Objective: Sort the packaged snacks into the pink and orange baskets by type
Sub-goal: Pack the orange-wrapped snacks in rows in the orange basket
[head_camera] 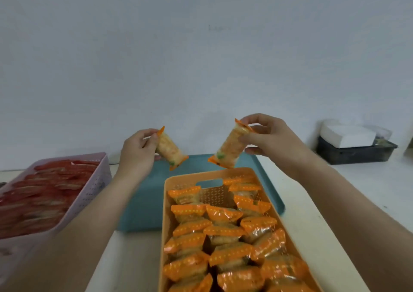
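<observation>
My left hand (pixel 138 150) pinches the top end of an orange-edged snack packet (pixel 170 151) held in the air over the teal tray (pixel 143 204). My right hand (pixel 266 138) grips a second orange-edged snack packet (pixel 228 149) just above the far rim of the orange basket (pixel 165 211). That basket holds several orange-wrapped packets (pixel 225 235). On the left, the pink basket (pixel 89 193) is filled with several red-wrapped packets (pixel 42 193).
The baskets and tray stand on a white table (pixel 317 213) against a pale wall. At the back right sits a dark box (pixel 355 153) with white paper (pixel 348 135) on top.
</observation>
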A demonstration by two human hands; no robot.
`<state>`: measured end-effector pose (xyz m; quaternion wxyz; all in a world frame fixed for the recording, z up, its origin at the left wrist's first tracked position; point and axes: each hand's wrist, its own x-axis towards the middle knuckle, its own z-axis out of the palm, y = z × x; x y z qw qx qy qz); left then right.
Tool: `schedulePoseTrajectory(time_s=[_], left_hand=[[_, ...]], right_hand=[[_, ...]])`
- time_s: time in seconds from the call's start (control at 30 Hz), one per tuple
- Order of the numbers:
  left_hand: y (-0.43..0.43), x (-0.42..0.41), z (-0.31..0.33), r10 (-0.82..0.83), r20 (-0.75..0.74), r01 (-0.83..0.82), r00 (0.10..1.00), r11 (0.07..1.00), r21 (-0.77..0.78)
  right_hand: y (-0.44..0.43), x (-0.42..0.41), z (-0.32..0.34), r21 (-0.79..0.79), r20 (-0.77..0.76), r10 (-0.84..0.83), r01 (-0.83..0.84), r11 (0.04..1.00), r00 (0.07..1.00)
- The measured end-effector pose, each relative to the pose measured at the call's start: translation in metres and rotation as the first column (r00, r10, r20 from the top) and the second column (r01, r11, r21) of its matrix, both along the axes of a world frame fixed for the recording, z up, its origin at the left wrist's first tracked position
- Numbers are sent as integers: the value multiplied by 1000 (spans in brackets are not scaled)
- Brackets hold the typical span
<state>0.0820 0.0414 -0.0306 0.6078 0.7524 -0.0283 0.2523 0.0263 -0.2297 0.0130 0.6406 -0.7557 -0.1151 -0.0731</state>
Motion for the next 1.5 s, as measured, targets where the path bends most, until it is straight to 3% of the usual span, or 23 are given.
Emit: schedulePoseTrajectory(time_s=[0.1, 0.17, 0.3, 0.5, 0.73, 0.93, 1.13, 1.27, 1.37, 1.43, 1.5], left_hand=[[-10, -37, 36, -49, 126, 63, 991, 992, -110], [-16, -59, 52, -96, 172, 117, 980, 986, -116], [-26, -94, 62, -201, 184, 195, 962, 980, 48], [-38, -111, 54, -278, 155, 238, 948, 942, 235], [-53, -111, 48, -274, 136, 212, 952, 912, 352], [-62, -111, 32, -281, 34, 228, 959, 839, 494], [-65, -113, 27, -241, 82, 168, 967, 846, 507], [-62, -101, 17, -200, 128, 114, 972, 867, 484], [-58, -99, 11, -193, 182, 43, 964, 789, 613], [-58, -101, 9, -213, 200, 19, 956, 729, 684], [-59, -101, 9, -213, 131, 69, 968, 732, 678]], right_hand=[[15, -32, 17, -95, 195, -42, 61, 994, 980], [23, -50, 23, -142, 237, -8, 43, 989, 972], [32, -71, 19, -515, 288, 82, 82, 853, 954], [43, -81, 11, -746, 249, 108, 119, 655, 962], [38, -69, -9, -842, 211, 139, 107, 529, 968], [32, -69, -11, -893, -2, 151, -70, 444, 989], [32, -68, -14, -922, 29, 120, -20, 386, 992], [31, -69, -10, -956, 51, 133, 10, 292, 990], [29, -72, -6, -973, 22, 127, -8, 230, 992], [28, -73, -6, -973, 35, 119, 6, 233, 992], [29, -74, -7, -967, 46, 119, 14, 256, 992]])
